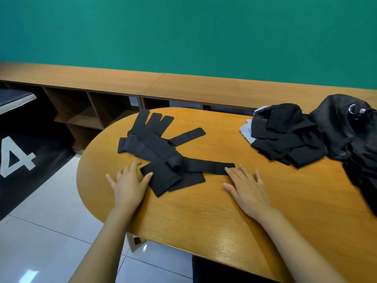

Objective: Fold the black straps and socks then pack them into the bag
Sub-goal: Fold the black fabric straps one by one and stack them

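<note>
- The straps (155,148) lie spread in the middle of the table (204,221), with loose ends fanning toward the far edge. I judge the folding barely begun.
- Your left hand (130,182) lies flat and released, its fingertips touching the near corner of the bundle.
- Your right hand (248,186) is flat too and grasps nothing, its fingertips at the end of the long strap.
- The socks (285,137), as I take that dark heap to be, sit loosely piled well to your right, over a grey cloth (245,129).
- The bag (344,127) slumps just beside them at the right end. Nothing looks packed, and its opening is hidden.
- Nothing blocks the straps, but the heap lies on the way to the bag.
</note>
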### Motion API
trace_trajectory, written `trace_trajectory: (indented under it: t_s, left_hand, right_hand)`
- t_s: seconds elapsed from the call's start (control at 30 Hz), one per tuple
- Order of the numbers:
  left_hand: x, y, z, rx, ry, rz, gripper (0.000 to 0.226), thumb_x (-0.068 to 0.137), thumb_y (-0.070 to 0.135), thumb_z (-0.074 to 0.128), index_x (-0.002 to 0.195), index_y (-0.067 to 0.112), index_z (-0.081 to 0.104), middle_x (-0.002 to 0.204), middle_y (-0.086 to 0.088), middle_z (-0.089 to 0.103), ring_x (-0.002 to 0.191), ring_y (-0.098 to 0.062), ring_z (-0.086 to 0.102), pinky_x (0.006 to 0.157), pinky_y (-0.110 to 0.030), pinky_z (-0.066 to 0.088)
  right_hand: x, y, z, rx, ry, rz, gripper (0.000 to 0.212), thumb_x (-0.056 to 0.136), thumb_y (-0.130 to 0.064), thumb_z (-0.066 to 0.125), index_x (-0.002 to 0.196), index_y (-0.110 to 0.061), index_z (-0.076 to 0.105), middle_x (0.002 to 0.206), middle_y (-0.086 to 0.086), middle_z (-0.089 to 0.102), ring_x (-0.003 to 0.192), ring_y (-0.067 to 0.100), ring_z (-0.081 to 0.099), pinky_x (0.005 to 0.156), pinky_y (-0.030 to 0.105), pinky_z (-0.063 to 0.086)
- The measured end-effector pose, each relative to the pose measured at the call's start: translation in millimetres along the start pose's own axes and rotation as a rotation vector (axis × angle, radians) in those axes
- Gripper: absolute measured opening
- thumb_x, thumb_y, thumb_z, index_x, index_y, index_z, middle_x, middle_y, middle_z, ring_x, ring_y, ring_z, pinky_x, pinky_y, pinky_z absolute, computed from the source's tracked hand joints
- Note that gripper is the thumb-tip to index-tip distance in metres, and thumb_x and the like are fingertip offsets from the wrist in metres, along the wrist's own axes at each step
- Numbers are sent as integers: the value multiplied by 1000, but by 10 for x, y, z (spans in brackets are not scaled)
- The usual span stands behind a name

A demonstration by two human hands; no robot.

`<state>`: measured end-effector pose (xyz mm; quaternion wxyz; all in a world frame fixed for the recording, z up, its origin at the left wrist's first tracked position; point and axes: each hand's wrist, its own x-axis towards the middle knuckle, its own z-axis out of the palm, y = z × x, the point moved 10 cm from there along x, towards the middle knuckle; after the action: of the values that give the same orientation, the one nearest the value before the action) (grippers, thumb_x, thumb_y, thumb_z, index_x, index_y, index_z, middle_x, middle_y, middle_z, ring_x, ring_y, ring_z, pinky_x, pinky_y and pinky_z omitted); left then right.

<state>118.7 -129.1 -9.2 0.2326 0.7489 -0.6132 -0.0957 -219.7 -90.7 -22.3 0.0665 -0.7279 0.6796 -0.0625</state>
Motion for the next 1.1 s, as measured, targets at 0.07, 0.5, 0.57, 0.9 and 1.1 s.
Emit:
trace_trajectory:
  t_s: [0.07,0.5,0.57,0.9,1.1]
  left_hand:
    - [-39,96,45,-36,-30,12,50,93,41,60,138,27,45,120,-1,62,128,-27,44,117,-59,0]
    - [-572,702,216,-53,-75,215,27,83,54,65,105,39,58,75,15,58,92,-4,48,104,-38,23]
    - [-603,780,220,-58,-75,236,21,85,54,63,99,40,58,71,14,60,90,-2,48,99,-35,24]
    - [-702,1040,387,-132,-172,361,50,102,44,33,149,26,33,142,9,48,133,-6,40,117,-41,19]
    - [-710,904,343,34,-55,381,56,96,51,23,124,25,65,122,9,57,115,-10,53,119,-53,14]
  right_hand:
    - [-22,40,7,-8,-8,1,75,90,-69,2,154,-33,16,160,-14,19,150,11,3,121,46,1]
    - [-318,-703,-164,132,189,-248,56,95,-58,39,144,-31,42,150,-12,37,140,9,28,118,34,11]
    - [-349,-870,-98,68,176,-344,61,90,-62,50,143,-31,45,148,-10,42,137,11,35,118,37,15]
    - [-410,-721,-85,-62,264,-297,53,91,-60,35,115,-29,71,115,-12,69,108,8,64,103,41,44]
    - [-551,-254,-135,-58,254,-164,56,94,-59,29,120,-28,67,111,-15,65,111,7,59,107,43,40]
